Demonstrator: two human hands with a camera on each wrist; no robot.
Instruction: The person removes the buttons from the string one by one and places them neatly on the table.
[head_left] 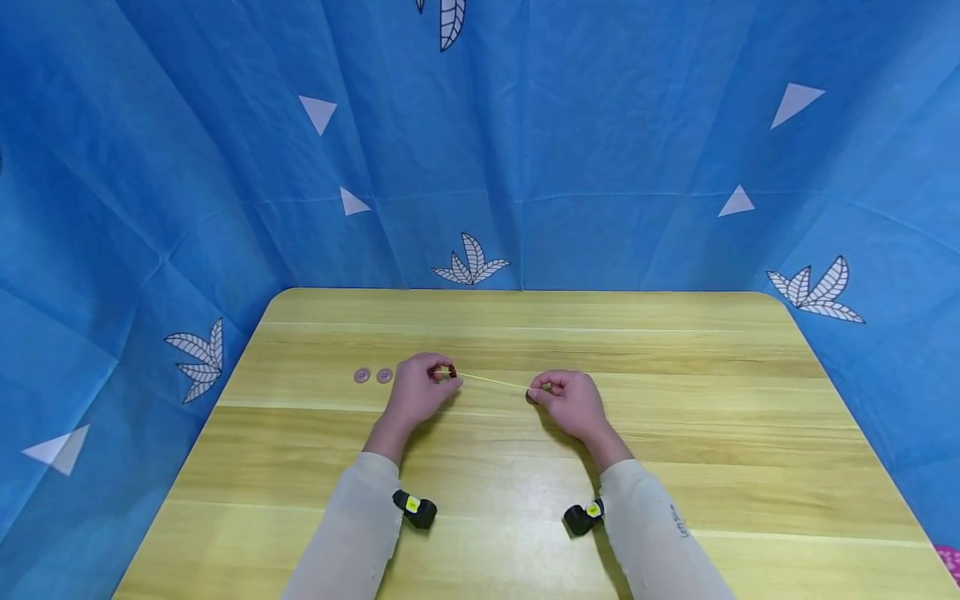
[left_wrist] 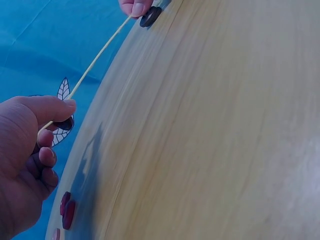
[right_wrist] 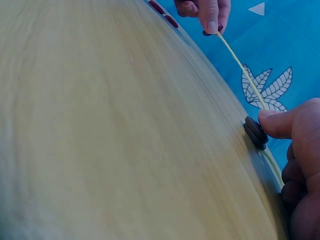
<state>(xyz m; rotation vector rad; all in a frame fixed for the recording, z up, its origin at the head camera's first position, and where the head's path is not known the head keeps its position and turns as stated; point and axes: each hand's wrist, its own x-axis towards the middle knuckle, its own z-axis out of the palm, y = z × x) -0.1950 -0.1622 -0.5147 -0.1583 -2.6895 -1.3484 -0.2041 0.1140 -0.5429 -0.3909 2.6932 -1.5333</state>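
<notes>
1. Head: the left hand (head_left: 423, 387) pinches a dark button (head_left: 452, 371) between closed fingertips; the right hand (head_left: 573, 404) pinches the yellow string (head_left: 495, 382), stretched between them. Two loose buttons (head_left: 362, 376) lie on the surface (head_left: 675, 350).
2. Left wrist: a straight string should help the button slide smoothly; fingers hide its holes.
3. Right wrist: stacked buttons (right_wrist: 255, 133) sit by the right thumb, best pinched firmly; their count is unclear.

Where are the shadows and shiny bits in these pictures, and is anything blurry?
Head view: pale shine on the table, shadows beside the left hand and right hand; left wrist view: a dark shadow, glare at the right edge; right wrist view: wood grain smeary, leaf print clearer.
</notes>
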